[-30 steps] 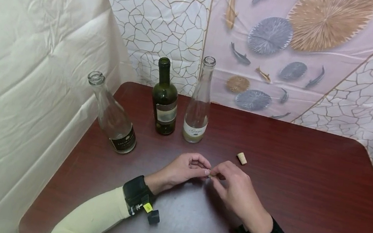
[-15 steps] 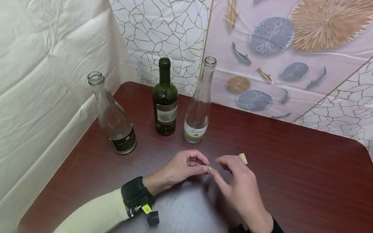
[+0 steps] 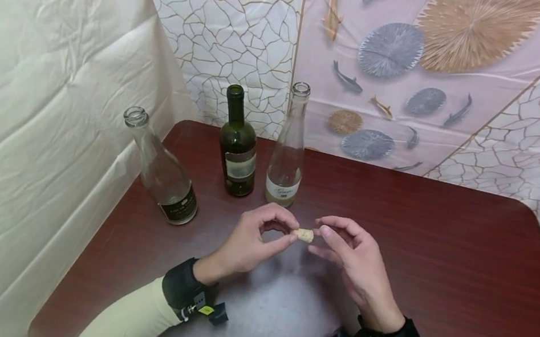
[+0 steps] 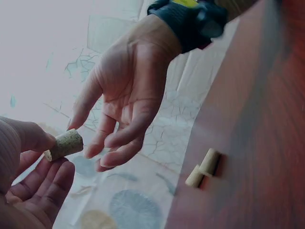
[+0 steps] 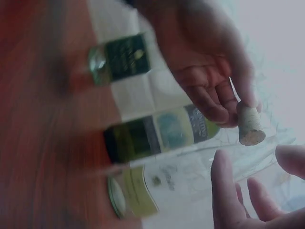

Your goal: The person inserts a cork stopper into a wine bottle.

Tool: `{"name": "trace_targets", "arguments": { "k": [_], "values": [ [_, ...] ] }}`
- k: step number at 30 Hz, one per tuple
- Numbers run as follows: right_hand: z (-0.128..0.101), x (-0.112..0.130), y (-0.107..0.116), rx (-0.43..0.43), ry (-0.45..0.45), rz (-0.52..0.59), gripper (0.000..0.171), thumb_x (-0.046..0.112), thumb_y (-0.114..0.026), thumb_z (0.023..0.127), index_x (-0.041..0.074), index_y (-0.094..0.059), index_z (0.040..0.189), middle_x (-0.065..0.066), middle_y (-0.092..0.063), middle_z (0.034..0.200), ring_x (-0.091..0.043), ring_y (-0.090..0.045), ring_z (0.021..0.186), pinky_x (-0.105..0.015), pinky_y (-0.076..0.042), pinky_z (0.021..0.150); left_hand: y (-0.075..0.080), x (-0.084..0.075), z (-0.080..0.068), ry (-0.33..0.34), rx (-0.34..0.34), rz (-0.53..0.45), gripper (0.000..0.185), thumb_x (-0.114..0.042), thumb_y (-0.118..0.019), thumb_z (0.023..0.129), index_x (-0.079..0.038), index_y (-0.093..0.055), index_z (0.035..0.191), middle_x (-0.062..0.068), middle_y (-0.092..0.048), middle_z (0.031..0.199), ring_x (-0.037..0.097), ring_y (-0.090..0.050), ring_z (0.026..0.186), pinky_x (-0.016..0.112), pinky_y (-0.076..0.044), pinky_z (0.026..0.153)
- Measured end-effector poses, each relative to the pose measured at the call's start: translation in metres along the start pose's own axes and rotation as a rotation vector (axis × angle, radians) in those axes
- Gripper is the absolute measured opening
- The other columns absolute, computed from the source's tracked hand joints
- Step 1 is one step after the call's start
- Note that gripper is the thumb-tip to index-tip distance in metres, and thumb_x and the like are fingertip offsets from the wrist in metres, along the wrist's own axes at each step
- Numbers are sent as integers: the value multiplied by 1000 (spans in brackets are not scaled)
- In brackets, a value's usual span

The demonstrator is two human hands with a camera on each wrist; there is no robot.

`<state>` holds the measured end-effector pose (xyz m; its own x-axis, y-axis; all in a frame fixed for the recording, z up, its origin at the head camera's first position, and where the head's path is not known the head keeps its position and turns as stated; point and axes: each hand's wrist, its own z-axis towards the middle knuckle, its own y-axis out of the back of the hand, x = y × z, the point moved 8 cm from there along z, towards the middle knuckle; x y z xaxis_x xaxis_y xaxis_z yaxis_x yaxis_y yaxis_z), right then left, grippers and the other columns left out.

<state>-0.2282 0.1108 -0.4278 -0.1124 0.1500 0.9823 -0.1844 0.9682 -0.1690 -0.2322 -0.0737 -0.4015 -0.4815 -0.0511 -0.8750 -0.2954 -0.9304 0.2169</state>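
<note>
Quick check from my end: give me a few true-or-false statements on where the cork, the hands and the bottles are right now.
1. The left hand pinches a cork. True.
2. The right hand grips that cork too. False: its fingers are relaxed beside the cork, not closed on it.
3. Three bottles stand on the table. True: a clear bottle at the left, a dark green bottle and another clear bottle.
4. The bottles are corked. False: all three necks are open.
5. A second cork lies on the table. True, in the left wrist view.

Three open bottles [image 3: 238,147] on a dark red table [image 3: 443,262].
</note>
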Motion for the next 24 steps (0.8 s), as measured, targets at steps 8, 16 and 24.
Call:
{"name": "trace_targets", "arguments": {
  "k": [8, 16, 24],
  "values": [
    [1, -17, -16, 184, -239, 328, 19, 10, -58, 107, 11, -67, 123, -1, -72, 122, -14, -71, 109, -36, -61, 97, -4, -18, -5, -234, 26, 168, 22, 3, -77, 90, -5, -70, 109, 10, -69, 113, 19, -70, 103, 27, -61, 90],
    [-2, -24, -20, 259, -296, 401, 21, 6, -55, 107, 10, -66, 124, 0, -73, 118, -14, -72, 110, -30, -59, 99, -10, -21, -7, -336, 65, 273, 24, 2, -77, 90, -8, -68, 110, 7, -69, 114, 17, -69, 105, 22, -59, 92],
    [0, -22, -21, 296, -266, 440, 23, 0, -53, 106, 9, -69, 119, 0, -74, 114, -11, -72, 106, -23, -59, 96, -11, -21, -5, -367, 85, 300, 25, 0, -78, 91, -7, -68, 113, 6, -70, 114, 16, -69, 106, 21, -58, 94]
  ]
}}
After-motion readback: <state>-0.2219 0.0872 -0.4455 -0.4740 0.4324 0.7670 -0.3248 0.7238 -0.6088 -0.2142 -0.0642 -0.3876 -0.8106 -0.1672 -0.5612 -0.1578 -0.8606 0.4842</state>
